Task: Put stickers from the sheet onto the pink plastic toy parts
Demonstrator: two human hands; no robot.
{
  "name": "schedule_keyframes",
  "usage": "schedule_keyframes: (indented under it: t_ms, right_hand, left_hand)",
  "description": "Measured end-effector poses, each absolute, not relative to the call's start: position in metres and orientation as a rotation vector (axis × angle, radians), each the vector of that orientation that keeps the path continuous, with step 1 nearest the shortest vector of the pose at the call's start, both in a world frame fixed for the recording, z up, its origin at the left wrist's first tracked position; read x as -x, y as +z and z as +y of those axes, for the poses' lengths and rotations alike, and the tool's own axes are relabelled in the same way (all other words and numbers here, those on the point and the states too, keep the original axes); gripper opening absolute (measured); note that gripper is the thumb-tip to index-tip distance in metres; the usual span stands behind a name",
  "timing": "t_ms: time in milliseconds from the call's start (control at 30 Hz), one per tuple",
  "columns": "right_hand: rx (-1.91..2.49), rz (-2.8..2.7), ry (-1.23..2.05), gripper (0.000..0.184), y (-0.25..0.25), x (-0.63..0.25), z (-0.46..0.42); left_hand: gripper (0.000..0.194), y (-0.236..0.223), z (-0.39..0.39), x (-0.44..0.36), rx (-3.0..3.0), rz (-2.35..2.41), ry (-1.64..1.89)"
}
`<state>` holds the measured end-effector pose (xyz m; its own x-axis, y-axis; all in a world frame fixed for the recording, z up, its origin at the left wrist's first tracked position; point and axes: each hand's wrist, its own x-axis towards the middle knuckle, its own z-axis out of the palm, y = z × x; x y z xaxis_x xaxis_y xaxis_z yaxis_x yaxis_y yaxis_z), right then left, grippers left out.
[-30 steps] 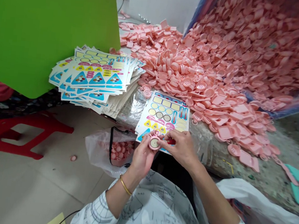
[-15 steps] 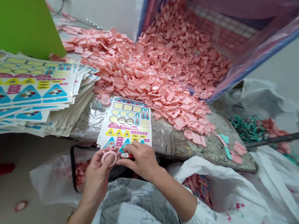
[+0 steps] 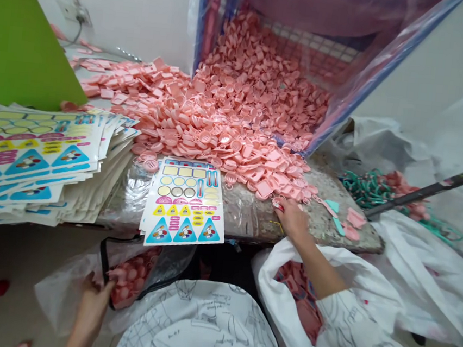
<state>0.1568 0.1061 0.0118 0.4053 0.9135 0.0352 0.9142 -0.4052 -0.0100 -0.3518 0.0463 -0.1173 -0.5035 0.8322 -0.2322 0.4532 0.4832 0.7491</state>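
Loosely open, left hand (image 3: 94, 298) meets bag (image 3: 60, 290); right hand (image 3: 293, 221) curls at pieces (image 3: 270, 172).

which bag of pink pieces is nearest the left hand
The clear bag with the black-edged opening, at the left hand; the white bag is by the right forearm.

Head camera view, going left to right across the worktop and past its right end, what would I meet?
Uneven stack of white paper sheets with colourful printed shapes → thinner pile of similar sheets → right hand → flat teal plastic pieces → dark slanting pole.
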Motion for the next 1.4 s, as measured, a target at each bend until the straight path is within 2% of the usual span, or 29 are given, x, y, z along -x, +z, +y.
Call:
schedule_keyframes:
  t_ms: [100,167,300,433,600,867,1000,1133,1200,1300,1400]
  right_hand:
    - [2.403,-1.615,0.015,0.021,0.017,-0.142,0.099]
    - [2.121,-1.532,0.174,0.019,0.025,-0.128,0.093]
    - [1.500,-1.098,0.886,0.031,0.044,-0.085,0.079]
    - [1.056,-0.656,1.474,0.039,0.053,-0.038,0.064]
    - [0.915,-0.555,1.661,0.035,0.042,-0.003,0.055]
    - [0.991,-0.464,1.517,0.038,0.002,0.054,0.048]
    - [1.259,-0.830,1.421,0.037,-0.006,0.064,0.049]
    - [1.529,-1.231,1.092,0.037,0.002,0.054,0.079]
    - [1.648,-1.393,0.888,0.030,0.009,0.053,0.104]
    - [1.778,-1.628,0.552,0.021,0.013,0.060,0.142]
    - [1.837,-1.815,0.325,0.023,0.009,0.072,0.169]
  left_hand:
    - [0.056,-0.079,0.042,0.331,-1.030,2.155,0.829]
    - [0.046,-0.045,0.037,0.306,-1.007,2.019,0.930]
    - [0.047,0.009,0.037,0.230,-0.848,1.343,1.035]
    - [0.049,0.034,0.057,0.159,-0.543,0.810,0.964]
    - [0.038,0.045,0.073,0.137,-0.366,0.572,0.966]
    - [0.041,0.022,0.060,0.143,-0.255,0.699,1.123]
    - [0.031,0.019,0.072,0.167,-0.238,0.899,1.338]
    - [0.028,0.023,0.097,0.205,-0.393,1.036,1.424]
    - [0.030,0.022,0.111,0.213,-0.452,1.046,1.378]
    - [0.031,0.014,0.129,0.212,-0.487,1.038,1.341]
    - [0.027,0.003,0.139,0.206,-0.430,1.049,1.322]
